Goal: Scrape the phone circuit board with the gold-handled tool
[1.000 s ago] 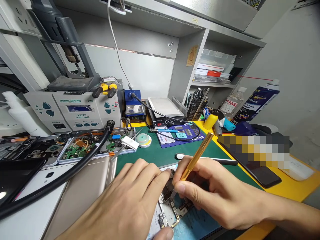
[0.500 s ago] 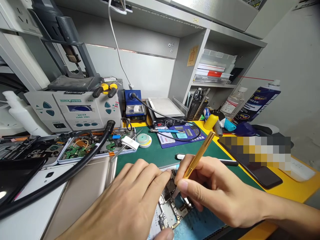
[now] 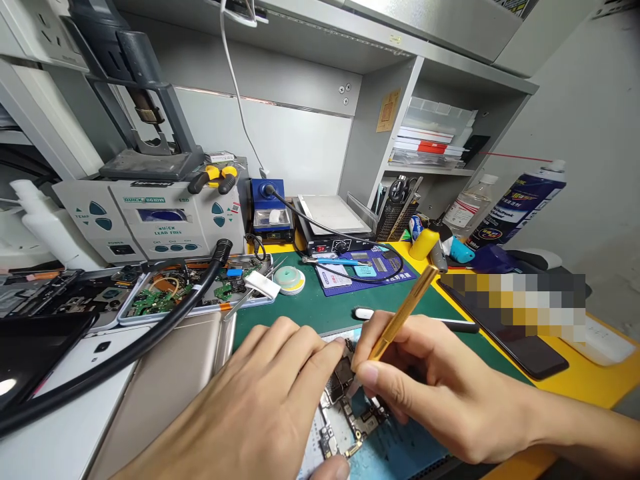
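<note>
A gold pen-shaped tool [image 3: 404, 315] is pinched between the thumb and fingers of my right hand [image 3: 430, 380]. It slants down to the left, its thin tip at a small circuit board [image 3: 366, 421]. The board lies on a light blue and white surface [image 3: 400, 445]. My left hand [image 3: 275, 393] rests palm down over the board's left side, fingers extended close together, thumb at the board's lower edge. The palm and hand hide part of the board.
A black hose [image 3: 165, 340] crosses the left side, over flat phone parts [image 3: 165, 393]. Behind stand a grey station [image 3: 155, 223], a hot plate [image 3: 333, 220] and a solder spool [image 3: 289, 280]. A white-tipped black pen [image 3: 457, 325] and dark phone [image 3: 505, 327] lie right.
The whole view has shifted slightly to the right and down. Both hands keep nearly the same pose, and the gold tool remains at the board.
</note>
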Motion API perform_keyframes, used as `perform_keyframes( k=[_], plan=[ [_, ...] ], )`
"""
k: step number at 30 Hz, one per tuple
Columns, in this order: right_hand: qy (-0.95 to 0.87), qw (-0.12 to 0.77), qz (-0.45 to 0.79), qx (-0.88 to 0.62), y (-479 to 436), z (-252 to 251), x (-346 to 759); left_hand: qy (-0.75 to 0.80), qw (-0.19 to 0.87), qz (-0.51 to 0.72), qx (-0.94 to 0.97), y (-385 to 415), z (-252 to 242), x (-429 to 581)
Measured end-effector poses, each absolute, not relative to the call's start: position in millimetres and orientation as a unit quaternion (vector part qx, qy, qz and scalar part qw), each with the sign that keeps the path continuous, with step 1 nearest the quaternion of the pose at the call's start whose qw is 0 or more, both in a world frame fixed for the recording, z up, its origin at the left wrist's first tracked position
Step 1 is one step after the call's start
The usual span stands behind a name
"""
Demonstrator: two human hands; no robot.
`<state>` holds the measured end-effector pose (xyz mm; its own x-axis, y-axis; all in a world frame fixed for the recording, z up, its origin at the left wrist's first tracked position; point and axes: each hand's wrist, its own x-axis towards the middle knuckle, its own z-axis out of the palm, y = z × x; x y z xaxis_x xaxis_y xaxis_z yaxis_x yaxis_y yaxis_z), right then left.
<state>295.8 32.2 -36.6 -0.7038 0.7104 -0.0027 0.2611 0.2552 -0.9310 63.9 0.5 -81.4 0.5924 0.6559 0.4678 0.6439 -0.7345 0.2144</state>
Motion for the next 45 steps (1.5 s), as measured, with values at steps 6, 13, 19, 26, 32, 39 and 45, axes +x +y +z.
perform_keyframes(
  k=[6, 13, 19, 26, 32, 39, 45],
  plan=[
    [-0.794, 0.210, 0.480, -0.309, 31.1, -36.0, 297.3, 0.366, 0.012, 0.272, 0.890, 0.3, -81.5, 64.4],
    [-0.775, 0.219, 0.508, -0.306, 32.3, -37.8, 297.5, 0.365, 0.023, 0.268, 0.891, -0.3, -83.8, 63.0],
    [-0.752, 0.204, 0.548, -0.304, 35.5, -38.1, 296.4, 0.362, 0.015, 0.267, 0.893, -0.8, -83.6, 63.0],
    [-0.788, 0.199, 0.496, -0.305, 33.7, -34.3, 295.3, 0.362, 0.016, 0.272, 0.891, 0.8, -83.5, 63.5],
    [-0.866, 0.209, 0.363, -0.272, 30.4, -32.5, 297.0, 0.365, 0.007, 0.266, 0.892, 0.9, -83.4, 64.3],
    [-0.903, 0.256, 0.291, -0.184, 28.3, -41.5, 299.5, 0.382, 0.004, 0.265, 0.885, -1.0, -81.7, 67.4],
    [-0.900, 0.293, 0.281, -0.155, 26.5, -50.1, 299.5, 0.373, 0.019, 0.259, 0.891, 0.0, -81.7, 65.8]
  ],
)
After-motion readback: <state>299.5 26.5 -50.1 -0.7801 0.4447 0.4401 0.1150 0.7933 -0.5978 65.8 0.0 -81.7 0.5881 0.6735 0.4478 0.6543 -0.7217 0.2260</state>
